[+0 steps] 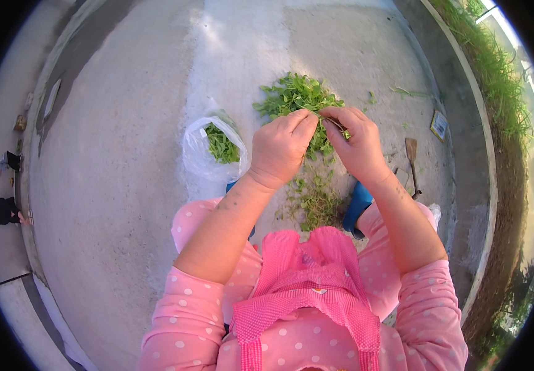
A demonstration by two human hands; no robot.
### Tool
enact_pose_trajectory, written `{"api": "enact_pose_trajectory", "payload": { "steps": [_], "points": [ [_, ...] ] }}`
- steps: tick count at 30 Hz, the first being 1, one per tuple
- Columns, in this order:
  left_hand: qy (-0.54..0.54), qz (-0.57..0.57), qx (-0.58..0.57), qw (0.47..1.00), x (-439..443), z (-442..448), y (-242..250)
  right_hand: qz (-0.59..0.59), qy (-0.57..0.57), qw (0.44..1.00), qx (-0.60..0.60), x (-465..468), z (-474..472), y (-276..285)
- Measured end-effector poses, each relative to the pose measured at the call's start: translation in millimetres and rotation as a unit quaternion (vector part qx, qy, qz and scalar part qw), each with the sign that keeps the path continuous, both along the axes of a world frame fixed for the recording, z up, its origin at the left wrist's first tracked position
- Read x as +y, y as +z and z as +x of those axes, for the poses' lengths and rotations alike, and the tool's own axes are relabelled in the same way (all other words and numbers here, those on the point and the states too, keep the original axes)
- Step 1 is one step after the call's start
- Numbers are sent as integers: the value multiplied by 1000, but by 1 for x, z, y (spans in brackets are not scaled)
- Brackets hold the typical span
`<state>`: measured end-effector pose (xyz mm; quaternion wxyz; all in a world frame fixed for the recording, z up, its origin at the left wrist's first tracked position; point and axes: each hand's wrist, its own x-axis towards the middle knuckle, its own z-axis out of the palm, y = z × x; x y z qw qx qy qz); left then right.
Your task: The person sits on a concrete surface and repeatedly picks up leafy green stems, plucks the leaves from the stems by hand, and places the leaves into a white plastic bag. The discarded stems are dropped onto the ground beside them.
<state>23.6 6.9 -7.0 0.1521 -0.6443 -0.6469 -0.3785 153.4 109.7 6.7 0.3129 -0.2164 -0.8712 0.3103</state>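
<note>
Both hands meet over a heap of leafy green vegetables on the concrete. My left hand pinches a thin green stem between thumb and forefinger. Close beside it, my right hand has its thumb and fingertips on the same plant, whose stem passes under the fingers. To the left stands a thin white plastic bag, its mouth spread, with picked greens inside. Nearer my body, between the feet, lies a looser pile of wilted stems and scraps.
A blue shoe is beside the scraps. Farther right lie a small long-handled spade and a printed packet. A low concrete kerb borders grass. At the far left, a person in dark clothes is near the yard's edge.
</note>
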Motion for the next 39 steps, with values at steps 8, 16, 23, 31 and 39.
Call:
{"api": "enact_pose_trajectory", "payload": {
  "steps": [8,16,23,31,39],
  "points": [
    [6,11,11,1000,-2,4,3,161,4,987,0,3,-4,4],
    [-8,70,50,996,-3,4,6,181,-9,983,20,0,-6,5],
    [-4,54,7,998,-7,8,10,95,-25,995,15,-3,-5,4],
    [-11,-65,-625,778,-6,-9,6,-84,-70,994,14,17,3,-1],
    [-84,-50,-849,519,-13,-32,11,-112,285,873,-379,12,26,-18]
  ]
}}
